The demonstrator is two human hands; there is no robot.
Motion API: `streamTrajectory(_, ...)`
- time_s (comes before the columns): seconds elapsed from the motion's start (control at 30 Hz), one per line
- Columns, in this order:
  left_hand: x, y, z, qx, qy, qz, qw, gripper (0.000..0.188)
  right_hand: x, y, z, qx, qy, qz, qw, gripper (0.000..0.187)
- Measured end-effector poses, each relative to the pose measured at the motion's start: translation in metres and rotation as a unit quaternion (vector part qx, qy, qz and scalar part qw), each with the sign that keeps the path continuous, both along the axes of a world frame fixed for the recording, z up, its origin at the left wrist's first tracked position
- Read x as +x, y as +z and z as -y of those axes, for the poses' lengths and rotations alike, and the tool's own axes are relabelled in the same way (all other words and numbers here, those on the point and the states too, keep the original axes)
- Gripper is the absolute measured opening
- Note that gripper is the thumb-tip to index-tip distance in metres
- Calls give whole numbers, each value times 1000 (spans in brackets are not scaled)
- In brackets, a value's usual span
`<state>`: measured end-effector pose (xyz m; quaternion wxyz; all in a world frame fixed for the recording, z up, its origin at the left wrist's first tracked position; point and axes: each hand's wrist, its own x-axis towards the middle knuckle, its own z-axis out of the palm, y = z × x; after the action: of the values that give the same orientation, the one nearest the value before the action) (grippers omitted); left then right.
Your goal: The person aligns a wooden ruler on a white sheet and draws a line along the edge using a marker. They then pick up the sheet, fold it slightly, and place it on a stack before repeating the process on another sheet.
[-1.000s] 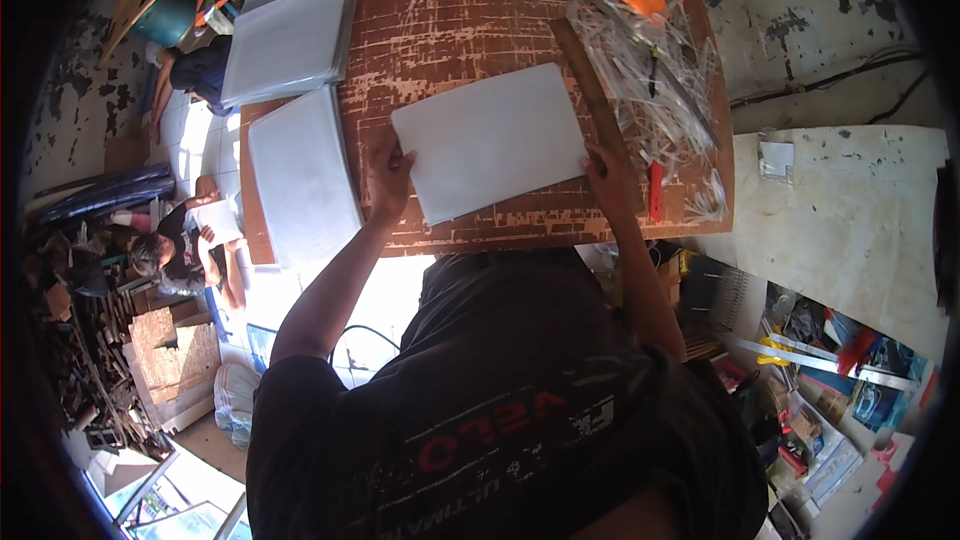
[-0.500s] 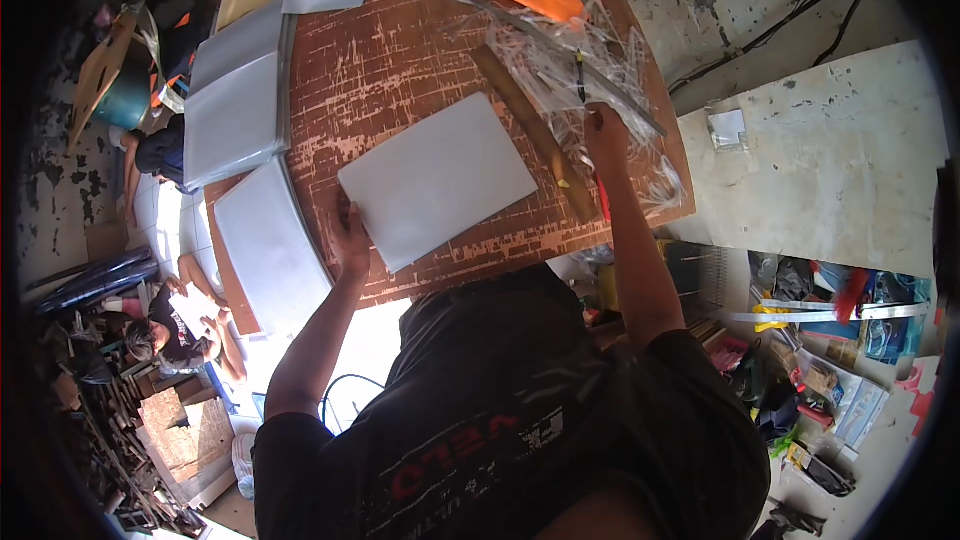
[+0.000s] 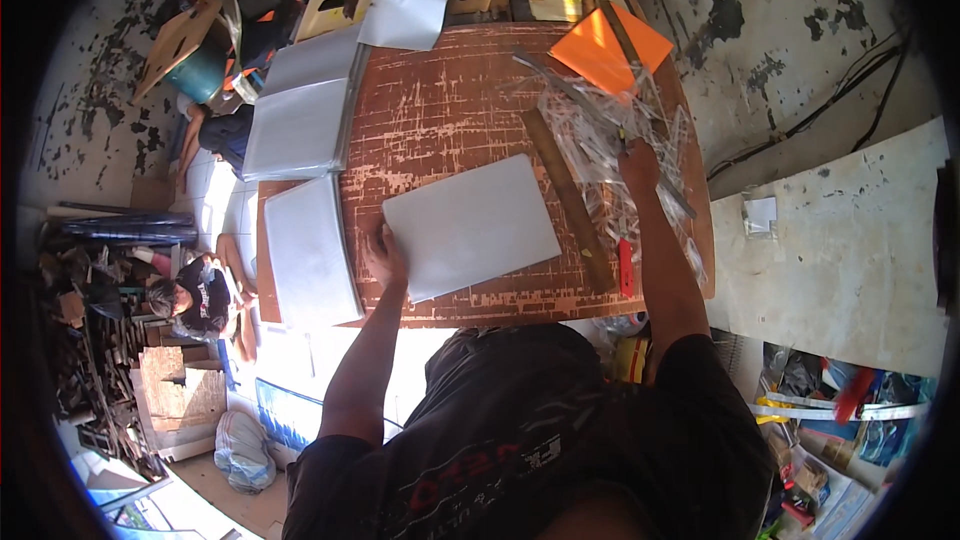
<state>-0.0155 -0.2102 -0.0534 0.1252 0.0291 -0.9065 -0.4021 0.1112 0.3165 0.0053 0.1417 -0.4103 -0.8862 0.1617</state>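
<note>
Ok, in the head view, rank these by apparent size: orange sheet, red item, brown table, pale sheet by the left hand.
1. Brown table
2. Pale sheet
3. Orange sheet
4. Red item

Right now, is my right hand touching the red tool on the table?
Apart. The head view shows loose plastic strips in the gap between your right hand and the red tool.

Pale-grey sheet (image 3: 472, 228); reddish-brown tabletop (image 3: 440, 110), pale crosshatched pattern; orange sheet (image 3: 590, 48).
</note>
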Motion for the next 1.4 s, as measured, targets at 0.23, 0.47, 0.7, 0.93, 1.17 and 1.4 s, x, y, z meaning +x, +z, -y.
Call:
streamTrajectory(0.23, 10, 26, -10, 52, -24, -69, 996, 47, 1, 11, -1, 117, 28, 69, 990, 35)
streamTrajectory(0.47, 24, 16, 0, 142, -6, -34, 989, 39, -17, 7, -19, -40, 29, 96, 994, 32)
streamTrajectory(0.7, 34, 50, 4, 206, -95, 47, 973, 39, -2, 35, -22, -41, 82, -40, 995, 28)
streamTrajectory(0.93, 33, 34, 21, 164, -83, 14, 983, 41, 26, 84, -13, -133, 97, -240, 957, 27)
streamTrajectory(1.17, 38, 32, 12, 124, -59, -29, 990, 39, 56, -29, -87, 49, 189, 31, 980, 49)
streamTrajectory(1.4, 64, -8, 17, -67, 18, -59, 996, 36, 48, -11, -80, 21, 201, 21, 979, 40)
